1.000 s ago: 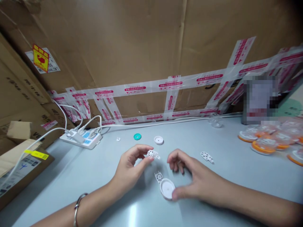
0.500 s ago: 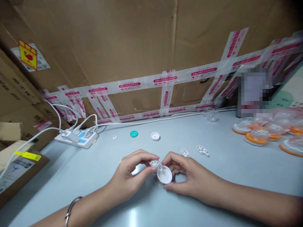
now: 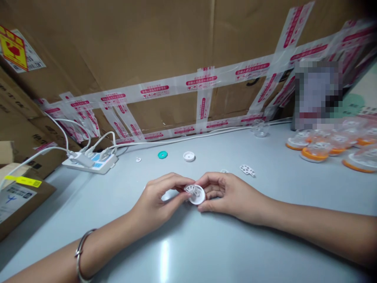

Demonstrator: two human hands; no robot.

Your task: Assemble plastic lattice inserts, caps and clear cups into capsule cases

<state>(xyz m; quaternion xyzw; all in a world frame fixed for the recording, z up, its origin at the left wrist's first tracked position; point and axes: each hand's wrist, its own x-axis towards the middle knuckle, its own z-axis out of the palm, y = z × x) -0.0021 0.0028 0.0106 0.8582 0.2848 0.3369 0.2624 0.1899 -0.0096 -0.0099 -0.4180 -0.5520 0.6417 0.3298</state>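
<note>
Between thumb and fingers, my left hand (image 3: 166, 196) pinches a small white openwork plastic piece (image 3: 190, 189). My right hand (image 3: 225, 192) grips the rim of a round white plastic cup (image 3: 200, 195) from the right, its open side tilted up toward me. The openwork piece overlaps the cup's left side; whether it sits inside the cup I cannot tell. Beyond my hands lie a white ring-shaped part (image 3: 189, 157), a teal disc (image 3: 162, 155) and a tiny white part (image 3: 138, 159). A flat perforated white piece (image 3: 247, 170) lies past my right hand, with another partly hidden behind its knuckles.
At the right stand several clear-domed pieces with orange bases (image 3: 315, 155). A clear plastic part (image 3: 260, 129) sits near the back. A white power strip (image 3: 91, 162) with plugged cables lies left. Large taped cardboard (image 3: 165, 47) walls the back; another box (image 3: 23, 200) stands left.
The openwork piece and the cup have come together, the piece now overlapping the cup's opening where before it was beside the rim. The view has tilted down slightly.
</note>
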